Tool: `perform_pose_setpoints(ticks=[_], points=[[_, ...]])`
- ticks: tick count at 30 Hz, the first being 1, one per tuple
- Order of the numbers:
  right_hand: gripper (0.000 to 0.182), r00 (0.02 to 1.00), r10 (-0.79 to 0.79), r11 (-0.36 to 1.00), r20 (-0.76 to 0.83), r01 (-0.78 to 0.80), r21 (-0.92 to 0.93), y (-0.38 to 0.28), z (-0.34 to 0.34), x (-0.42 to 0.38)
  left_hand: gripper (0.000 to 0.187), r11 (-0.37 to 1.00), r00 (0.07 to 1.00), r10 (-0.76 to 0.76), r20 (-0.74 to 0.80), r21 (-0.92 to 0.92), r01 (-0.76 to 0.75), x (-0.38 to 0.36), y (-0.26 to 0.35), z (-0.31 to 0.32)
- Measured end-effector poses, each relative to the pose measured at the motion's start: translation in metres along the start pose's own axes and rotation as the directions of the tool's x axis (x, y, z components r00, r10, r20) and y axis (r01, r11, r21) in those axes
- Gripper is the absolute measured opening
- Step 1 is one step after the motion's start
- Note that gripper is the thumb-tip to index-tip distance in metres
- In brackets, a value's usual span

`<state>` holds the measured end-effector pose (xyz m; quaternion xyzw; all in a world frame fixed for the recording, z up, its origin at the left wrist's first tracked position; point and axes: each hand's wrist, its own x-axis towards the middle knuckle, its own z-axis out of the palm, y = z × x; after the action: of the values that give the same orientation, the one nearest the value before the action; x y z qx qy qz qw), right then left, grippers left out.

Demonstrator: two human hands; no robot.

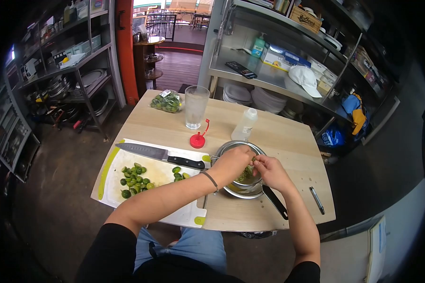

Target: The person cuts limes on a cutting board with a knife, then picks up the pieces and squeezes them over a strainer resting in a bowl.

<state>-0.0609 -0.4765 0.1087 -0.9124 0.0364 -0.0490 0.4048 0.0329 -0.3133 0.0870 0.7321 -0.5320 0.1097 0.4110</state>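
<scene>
My left hand (233,161) and my right hand (270,170) meet over a metal strainer set in a steel bowl (231,147). Both pinch a small green lime piece (251,162) above the squeezed green pulp in the strainer. The strainer's black handle (275,202) points toward me. To the left, a white cutting board (174,218) carries a pile of halved small limes (133,179) and a large chef's knife (160,154) with a black handle.
On the wooden table (288,141) stand a water glass (195,107), a clear squeeze bottle (245,124), its red cap (198,139), a bag of limes (166,101) and a pen (317,200). Steel shelving (269,78) rises behind; another rack (75,70) stands left.
</scene>
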Motion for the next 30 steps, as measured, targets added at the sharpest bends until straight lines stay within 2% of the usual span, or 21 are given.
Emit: perform_pose_setpoints(ticks=[1, 3, 4, 6, 10, 15, 22, 30], points=[[0.019, 1.000, -0.001, 1.000, 0.000, 0.001, 0.000, -0.002, 0.001, -0.001, 0.011, 0.995, 0.998, -0.017, 0.058, 0.100, 0.011, 0.000, 0.002, -0.002], [0.015, 0.998, -0.064, 0.901, -0.011, 0.053, -0.431, -0.007, 0.006, -0.004, 0.012, 0.986, 0.995, 0.007, 0.100, 0.165, -0.023, -0.001, -0.002, 0.001], [0.015, 0.998, -0.065, 0.901, -0.010, 0.055, -0.431, -0.005, 0.010, -0.005, 0.014, 0.972, 0.989, 0.028, 0.144, 0.226, -0.060, -0.002, -0.003, 0.003], [0.015, 0.996, -0.092, 0.757, -0.002, 0.068, -0.650, 0.001, 0.018, -0.005, 0.013, 0.972, 0.985, 0.019, 0.174, 0.229, -0.059, -0.005, -0.003, 0.005], [0.018, 0.997, -0.071, 0.696, 0.023, 0.066, -0.715, -0.006, 0.020, -0.006, 0.014, 0.975, 0.972, -0.002, 0.234, 0.216, -0.050, -0.008, -0.006, 0.015], [0.011, 0.990, -0.139, 0.652, 0.005, 0.095, -0.752, 0.001, 0.017, -0.003, 0.015, 0.956, 0.972, -0.001, 0.235, 0.285, -0.068, -0.006, -0.009, 0.017], [0.007, 0.980, -0.200, 0.672, -0.003, 0.135, -0.728, -0.002, 0.016, -0.003, 0.014, 0.928, 0.964, 0.014, 0.266, 0.355, -0.112, -0.005, -0.005, 0.011], [0.013, 0.973, -0.232, 0.698, -0.008, 0.161, -0.698, 0.002, 0.017, 0.000, 0.014, 0.912, 0.957, 0.051, 0.287, 0.377, -0.161, -0.006, -0.009, 0.013]])
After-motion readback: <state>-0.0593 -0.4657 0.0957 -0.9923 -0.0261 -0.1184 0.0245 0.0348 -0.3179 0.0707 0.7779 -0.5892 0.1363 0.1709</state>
